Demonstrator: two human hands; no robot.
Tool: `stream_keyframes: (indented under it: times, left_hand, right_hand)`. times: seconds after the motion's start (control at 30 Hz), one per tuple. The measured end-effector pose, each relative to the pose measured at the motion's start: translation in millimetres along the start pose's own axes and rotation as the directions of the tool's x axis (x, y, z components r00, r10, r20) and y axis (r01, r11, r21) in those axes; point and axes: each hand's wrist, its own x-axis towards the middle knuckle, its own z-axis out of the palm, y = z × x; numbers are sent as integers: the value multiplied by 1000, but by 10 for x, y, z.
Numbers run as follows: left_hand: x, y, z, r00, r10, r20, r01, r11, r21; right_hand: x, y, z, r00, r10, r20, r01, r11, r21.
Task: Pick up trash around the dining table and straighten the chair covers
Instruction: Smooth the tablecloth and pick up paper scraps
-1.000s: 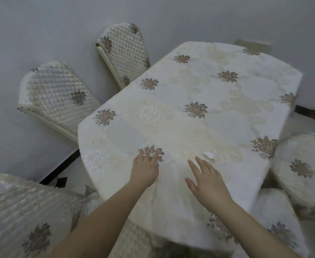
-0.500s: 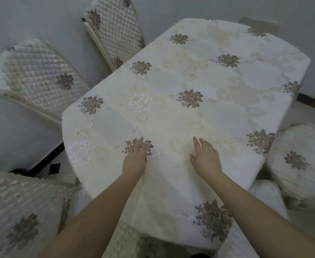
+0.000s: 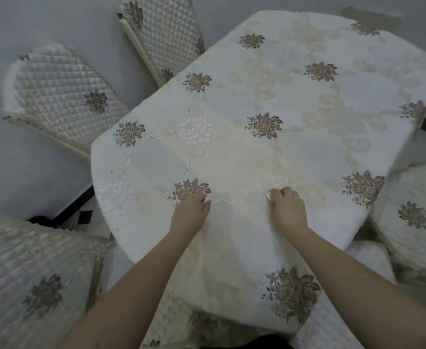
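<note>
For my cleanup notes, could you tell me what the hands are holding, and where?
The right hand pinches a small white scrap at its fingertips; which part cannot be told. The left hand rests on the tablecloth, holding nothing visible.

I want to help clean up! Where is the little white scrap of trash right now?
In the head view, the white scrap is pinched in the right hand on the tablecloth, near its front edge.

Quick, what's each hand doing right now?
Left hand: curled on the tablecloth; grip unclear.
Right hand: pinching a small white scrap.
</note>
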Motion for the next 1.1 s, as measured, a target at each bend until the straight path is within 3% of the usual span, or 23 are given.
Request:
stream_keyframes:
  times: [0.1, 0.27, 0.53, 0.6, 0.77, 0.83, 0.97, 1.1]
  left_hand:
    - [-90, 56, -93, 998, -56, 38, 58, 997, -57]
    - [-251, 102, -204, 991, -96, 89, 104, 990, -90]
    - [-445, 88, -342, 991, -88, 100, 106, 976, -190]
    - [-502, 79, -405, 990, -69, 126, 94, 974, -208]
    - [-693, 35, -626, 989, 37, 143, -3, 973, -229]
    - [-794, 21, -748, 989, 54, 135, -14, 960, -280]
    - [-1062, -141, -957, 988, 79, 132, -10, 891, -454]
    - [-1348, -422, -1109, 981, 122, 151, -19, 833, -553]
  right_hand:
    - [1, 1, -25, 999, 26, 35, -29, 995, 92]
    - [-113, -91, -102, 995, 48, 87, -78, 918, 389]
    - [-593, -372, -330, 959, 223, 177, -272, 536, 799]
    - [-704, -490, -440, 950, 246, 193, -294, 496, 817]
    - [-1045, -675, -650, 960, 269, 84, -239, 620, 747]
    - [-1189, -744, -679, 956, 286, 71, -227, 561, 796]
    - [-1501, -928, -755, 940, 321, 114, -227, 342, 912]
    - [-2008, -1143, -761, 925, 371, 85, -203, 292, 935]
